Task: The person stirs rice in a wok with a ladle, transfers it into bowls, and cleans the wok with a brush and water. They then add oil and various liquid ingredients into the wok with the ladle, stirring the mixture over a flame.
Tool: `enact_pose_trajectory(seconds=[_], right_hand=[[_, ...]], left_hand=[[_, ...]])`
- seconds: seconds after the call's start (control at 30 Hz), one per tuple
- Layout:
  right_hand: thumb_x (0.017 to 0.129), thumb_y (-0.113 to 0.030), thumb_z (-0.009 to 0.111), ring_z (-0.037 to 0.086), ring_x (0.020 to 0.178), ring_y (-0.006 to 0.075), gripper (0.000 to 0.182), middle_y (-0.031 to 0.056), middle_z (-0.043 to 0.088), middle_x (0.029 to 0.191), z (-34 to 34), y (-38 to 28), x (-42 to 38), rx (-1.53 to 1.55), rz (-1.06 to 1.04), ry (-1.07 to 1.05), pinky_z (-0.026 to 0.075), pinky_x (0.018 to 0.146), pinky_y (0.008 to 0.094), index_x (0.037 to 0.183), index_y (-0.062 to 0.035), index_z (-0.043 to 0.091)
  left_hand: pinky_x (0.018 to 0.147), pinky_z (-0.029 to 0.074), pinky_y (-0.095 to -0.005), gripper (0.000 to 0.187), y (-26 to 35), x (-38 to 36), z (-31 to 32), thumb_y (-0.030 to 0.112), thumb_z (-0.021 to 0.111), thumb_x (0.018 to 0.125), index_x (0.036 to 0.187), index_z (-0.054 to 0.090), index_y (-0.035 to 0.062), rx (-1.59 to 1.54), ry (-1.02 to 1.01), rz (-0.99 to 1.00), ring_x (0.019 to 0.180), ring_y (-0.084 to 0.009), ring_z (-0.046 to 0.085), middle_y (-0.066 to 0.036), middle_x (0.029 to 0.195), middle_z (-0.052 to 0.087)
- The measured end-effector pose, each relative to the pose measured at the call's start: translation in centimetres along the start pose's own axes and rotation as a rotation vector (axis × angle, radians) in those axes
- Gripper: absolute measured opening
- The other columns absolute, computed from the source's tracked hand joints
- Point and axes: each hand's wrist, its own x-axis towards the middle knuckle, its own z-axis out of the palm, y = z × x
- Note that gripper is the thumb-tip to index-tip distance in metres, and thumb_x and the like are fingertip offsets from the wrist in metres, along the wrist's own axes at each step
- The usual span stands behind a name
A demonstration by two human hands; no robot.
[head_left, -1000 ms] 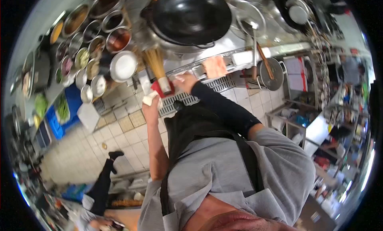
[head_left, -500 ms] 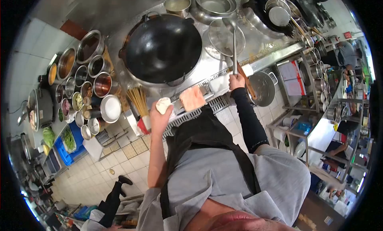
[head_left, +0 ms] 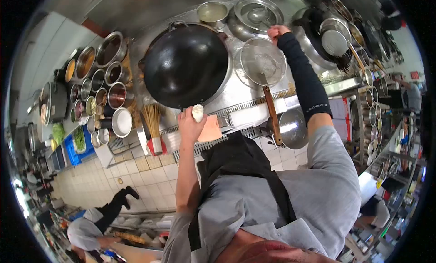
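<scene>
At the near side of the large black wok (head_left: 186, 65), my left hand (head_left: 190, 126) is closed around a crumpled white lump, perhaps a cloth (head_left: 198, 112). A flat pinkish folded cloth (head_left: 210, 129) lies by that hand on the stove edge. My right hand (head_left: 278, 32) reaches to the back of the stove, its fingers wrapped round the handle of a ladle (head_left: 258, 14). The ladle's bowl is in the metal pot (head_left: 259, 2). A round mesh strainer (head_left: 262, 58) lies between my right arm and the wok, its wooden handle pointing toward me.
Several metal bowls of seasonings (head_left: 117, 96) crowd the left counter. A bamboo brush (head_left: 152, 120) stands by the stove's front. A metal pan (head_left: 294, 129) is below the stove edge at right. Another person (head_left: 91, 226) is behind at lower left.
My right hand has moved from the stove's front to the back with the ladle, whose bowl is now in the pot. My left hand has moved slightly right, nearer the wok.
</scene>
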Motion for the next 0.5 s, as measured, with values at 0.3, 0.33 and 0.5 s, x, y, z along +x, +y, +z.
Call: enact_pose_trajectory(seconds=[0.3, 0.33, 0.5], right_hand=[[0.097, -0.019, 0.051, 0.039, 0.044, 0.012, 0.029, -0.0012, 0.043, 0.057, 19.5, 1.2, 1.0, -0.776, -0.284, 0.054, 0.031, 0.04, 0.0275, 0.07, -0.0101, 0.046], [0.097, -0.021, 0.052, 0.04, 0.044, 0.0132, 0.03, -0.0001, 0.046, 0.057, 18.7, 0.6, 1.5, -0.839, -0.301, 0.013, 0.032, 0.04, 0.0291, 0.069, -0.0096, 0.048], [0.084, -0.029, 0.061, 0.071, 0.101, 0.0334, 0.032, 0.0219, 0.072, 0.105, 2.2, -3.6, 10.8, -2.799, -0.633, 0.66, 0.056, 0.087, 0.0426, 0.093, -0.0018, 0.076]], left_hand=[[0.105, 0.041, -0.0465, 0.053, 0.7, -1.8, -2.1, 0.027, 0.081, 0.075, 0.116, 0.059, 0.0008, -0.112, 0.168, 0.013, 0.109, -0.037, 0.062, -0.019, 0.109, 0.068], [0.104, 0.043, -0.046, 0.053, 0.9, -2.4, -2.6, 0.026, 0.081, 0.075, 0.116, 0.059, 0.0004, -0.14, 0.197, -0.005, 0.109, -0.037, 0.062, -0.019, 0.109, 0.068], [0.087, 0.052, -0.0441, 0.048, 1.2, -11.3, -6.8, 0.025, 0.08, 0.077, 0.112, 0.06, -0.0017, -0.405, -0.039, -0.484, 0.098, -0.039, 0.067, -0.021, 0.103, 0.069]])
